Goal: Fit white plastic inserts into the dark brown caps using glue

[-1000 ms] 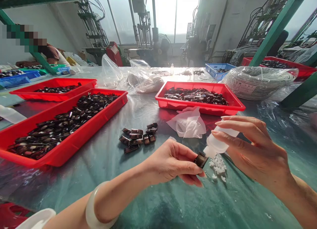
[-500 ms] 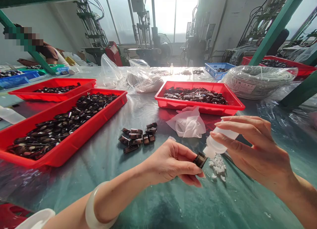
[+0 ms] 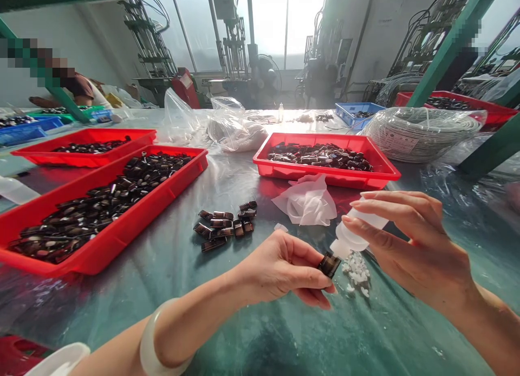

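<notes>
Between the thumb and fingers of my left hand (image 3: 290, 267) is a small dark, glossy plastic part (image 3: 329, 264). My right hand (image 3: 418, 251) grips a translucent white squeeze bottle (image 3: 357, 229), tilted with its nozzle down and to the left. The nozzle tip is at the upper edge of the dark part; whether they touch I cannot tell. Below the bottle lies a little heap of white bits (image 3: 357, 273). A crumpled white tissue (image 3: 306, 202) sits just behind. To the left of my hands, several similar dark parts (image 3: 222, 223) lie in a loose group.
A long red tray (image 3: 162, 200) full of dark parts stands at left, another red tray (image 3: 325, 178) behind the tissue. A plastic-wrapped cable coil (image 3: 422, 135) rests at right, by a green post (image 3: 455, 51). A person (image 3: 81, 89) is at far left.
The bottle in my right hand has shifted slightly left, its nozzle a little closer over the dark part. My left hand keeps its hold almost unmoved.
</notes>
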